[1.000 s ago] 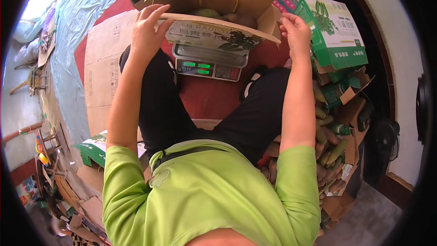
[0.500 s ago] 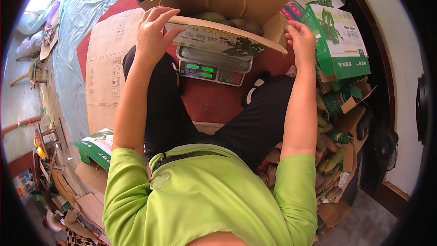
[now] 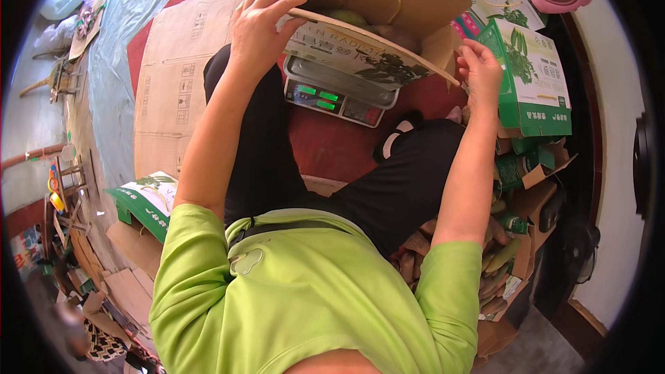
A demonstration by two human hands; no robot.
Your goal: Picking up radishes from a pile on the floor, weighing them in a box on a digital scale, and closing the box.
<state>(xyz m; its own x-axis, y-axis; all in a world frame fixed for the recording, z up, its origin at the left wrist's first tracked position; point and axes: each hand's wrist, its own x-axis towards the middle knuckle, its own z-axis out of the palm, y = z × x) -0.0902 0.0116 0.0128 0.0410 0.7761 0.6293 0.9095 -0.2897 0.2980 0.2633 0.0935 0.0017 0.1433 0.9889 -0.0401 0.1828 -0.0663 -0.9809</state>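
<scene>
Both hands have slid along the open brown cardboard box (image 3: pixel 388 0) resting on the grey digital scale (image 3: pixel 339 90). Left hand (image 3: pixel 260 24) curls its fingers (image 3: pixel 277 1) over the near flap's left end; right hand (image 3: pixel 481 73) pinches its right corner. Red floor mat (image 3: pixel 332 145) below, flattened cardboard sheet (image 3: pixel 173 90) left, green printed cartons (image 3: pixel 533 76) right.

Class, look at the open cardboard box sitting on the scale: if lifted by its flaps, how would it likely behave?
The cardboard box probably feels weighty, since produce lies inside. Its front flap, gripped by the left hand, is thin and would likely bend. Resting on the smaller scale, it may tip.
</scene>
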